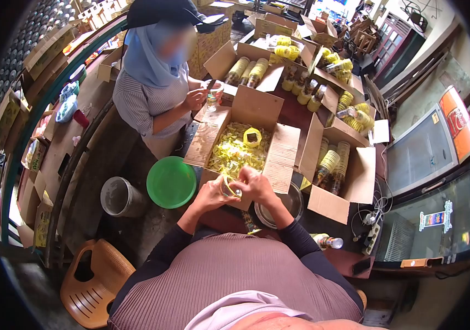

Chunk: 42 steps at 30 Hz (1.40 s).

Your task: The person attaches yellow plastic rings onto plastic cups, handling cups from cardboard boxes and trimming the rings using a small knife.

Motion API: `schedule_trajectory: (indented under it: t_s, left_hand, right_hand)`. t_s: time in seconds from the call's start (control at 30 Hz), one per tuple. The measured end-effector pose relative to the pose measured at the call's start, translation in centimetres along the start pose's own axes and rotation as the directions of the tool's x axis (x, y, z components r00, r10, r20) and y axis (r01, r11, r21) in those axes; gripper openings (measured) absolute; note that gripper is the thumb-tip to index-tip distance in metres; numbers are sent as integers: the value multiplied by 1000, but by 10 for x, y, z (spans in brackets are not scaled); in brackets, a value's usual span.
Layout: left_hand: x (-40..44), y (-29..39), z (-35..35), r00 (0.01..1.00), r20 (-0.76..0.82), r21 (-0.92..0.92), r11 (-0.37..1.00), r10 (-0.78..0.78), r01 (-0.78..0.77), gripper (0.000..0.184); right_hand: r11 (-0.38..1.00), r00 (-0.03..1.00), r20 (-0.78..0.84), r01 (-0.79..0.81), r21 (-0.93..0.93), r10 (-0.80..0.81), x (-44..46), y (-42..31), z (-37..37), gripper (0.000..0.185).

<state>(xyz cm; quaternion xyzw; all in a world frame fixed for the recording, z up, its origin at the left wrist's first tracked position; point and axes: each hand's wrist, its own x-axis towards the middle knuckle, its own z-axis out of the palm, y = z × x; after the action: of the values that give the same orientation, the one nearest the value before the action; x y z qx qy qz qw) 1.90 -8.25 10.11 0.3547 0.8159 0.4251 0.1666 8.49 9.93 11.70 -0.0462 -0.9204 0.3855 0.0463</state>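
My left hand (213, 195) and my right hand (256, 186) meet in front of my chest, at the near edge of an open cardboard box (280, 159). Between them is a thin yellow strip (228, 183) bent into a loop, with the fingers of both hands closed on it. Something small and whitish shows beside the loop, too small to name. Loose yellow pieces (229, 148) fill much of the box, and a yellow ring-shaped roll (252, 137) with a dark centre lies on top of them.
A co-worker (155, 93) stands across at the left, holding a clear cup (213, 99). A green basin (171, 182) and grey bucket (118, 196) stand left. Boxes of yellow-banded stacks (331, 168) line the right, near a metal bowl (295, 204). A chair (94, 280) is lower left.
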Motion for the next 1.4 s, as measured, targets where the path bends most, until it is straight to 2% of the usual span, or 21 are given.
schedule_trajectory:
  t_s: [0.03, 0.1, 0.2, 0.3, 0.43, 0.5, 0.57, 0.63, 0.7, 0.73, 0.8, 0.83, 0.9, 0.97, 1.03, 1.07, 1.13, 1.2, 1.3, 1.37, 1.4]
  left_hand:
    - [1, 2, 4, 1000, 8, -3, 1000, 2, -2, 62]
    - [2, 10, 11, 989, 144, 167, 986, -28, 4, 58]
    - [3, 15, 18, 976, 217, 146, 989, 6, -38, 61]
    - [3, 17, 21, 965, 262, 115, 993, -6, -26, 63]
    - [-1, 17, 24, 939, 343, 89, 994, 23, -56, 63]
    - [-2, 19, 24, 926, 376, 55, 997, 32, -56, 63]
    - [-2, 23, 22, 869, 495, 30, 999, 8, -26, 62]
    - [-5, 20, 24, 859, 512, 29, 999, 18, -38, 64]
    - [-8, 20, 26, 869, 490, -42, 998, 67, -53, 62]
    - [-9, 23, 25, 867, 493, -41, 998, 70, -57, 62]
    - [-15, 33, 23, 893, 426, -206, 977, 144, -59, 60]
    - [-17, 39, 22, 891, 430, -205, 977, 144, -59, 60]
    - [-21, 50, 25, 933, 334, -130, 987, 135, -96, 60]
    - [-23, 52, 37, 941, 287, -154, 978, 180, -140, 57]
    - [-25, 58, 46, 969, 154, 128, 968, 195, -215, 49]
    - [-26, 59, 48, 968, 156, 128, 967, 198, -218, 49]
    - [-28, 61, 53, 944, 86, 237, 914, 319, -330, 45]
    - [-28, 56, 57, 894, 30, 352, 833, 446, -427, 39]
    - [-28, 50, 63, 863, 63, 487, 740, 500, -464, 40]
    - [-29, 51, 63, 857, 29, 481, 744, 514, -463, 36]
    - [-32, 57, 58, 839, -20, 449, 755, 543, -478, 36]
  right_hand:
    - [989, 997, 75, 11, -147, 0, -5, -4, -1, 43]
    - [954, 984, 26, 180, -241, -179, -15, 11, 7, 38]
    - [965, 993, 73, 112, -237, -98, -25, 29, 17, 32]
    - [954, 990, 55, 143, -262, -133, -40, 32, 14, 27]
    - [973, 992, 99, 97, -210, -78, -56, 23, 8, 26]
    - [984, 997, 28, 74, -162, -71, -64, 20, 10, 27]
    - [983, 998, 57, 50, -174, -40, -72, 19, 12, 27]
    - [992, 998, -30, 51, -117, -55, -78, 20, 17, 24]
    - [995, 994, -76, 74, -67, -79, -82, 22, 18, 23]
    - [993, 995, -86, 60, 98, -52, -84, 26, 18, 21]
    - [916, 993, -121, 41, 398, 9, -87, 29, 20, 20]
    - [916, 992, -123, 39, 400, 12, -88, 30, 21, 20]
    - [745, 977, -189, 49, 665, 104, -92, 29, 24, 23]
    - [623, 957, -224, 63, 780, 185, -92, 28, 25, 24]
    - [536, 930, -228, 40, 843, 289, -91, 29, 27, 22]
    - [537, 929, -231, 43, 842, 290, -90, 28, 28, 22]
    - [431, 884, -227, 33, 902, 408, -89, 24, 29, 24]
    - [454, 881, -238, 29, 891, 410, -88, 28, 28, 24]
    - [487, 865, -223, -29, 873, 450, -85, 49, 40, 22]
    - [690, 777, -457, 41, 723, 433, -77, 61, 50, 18]
    - [592, 746, -448, 90, 801, 492, -75, 91, 54, 19]
